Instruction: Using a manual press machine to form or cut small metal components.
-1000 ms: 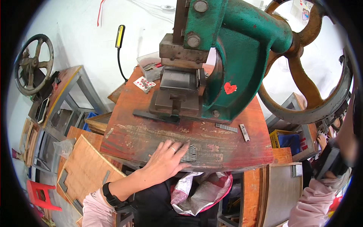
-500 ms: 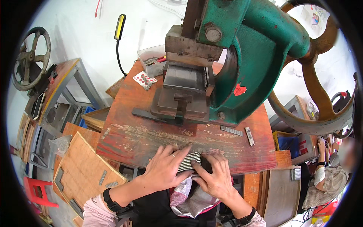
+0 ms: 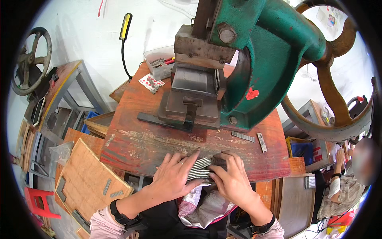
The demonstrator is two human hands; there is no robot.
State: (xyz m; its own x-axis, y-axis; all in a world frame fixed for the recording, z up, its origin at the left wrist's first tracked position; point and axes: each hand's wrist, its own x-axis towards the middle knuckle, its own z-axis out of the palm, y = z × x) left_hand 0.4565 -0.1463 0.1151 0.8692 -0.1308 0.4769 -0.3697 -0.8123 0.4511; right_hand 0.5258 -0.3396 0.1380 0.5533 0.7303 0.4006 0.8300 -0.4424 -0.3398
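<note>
At the front edge of the wooden table, both hands hold a stack of thin grey metal strips. My left hand is closed round the stack's left side, its thumb below and fingers above. Closed on the right end is my right hand, its thumb on the near strips and fingers over the far side. The stack is split into two layers at slightly different angles. Below the hands, a silvery bag with pink edges lies on my lap. My fingers hide parts of the stack.
A green hand press with a steel die block stands behind the hands. Two loose strips lie right of it, and a flat bar lies left. A wooden board bears more strips. Another person sits far right.
My right hand has shifted slightly right and tilted its end of the stack. The strips, together before, now spread into two angled layers. My left hand stays nearly still.
</note>
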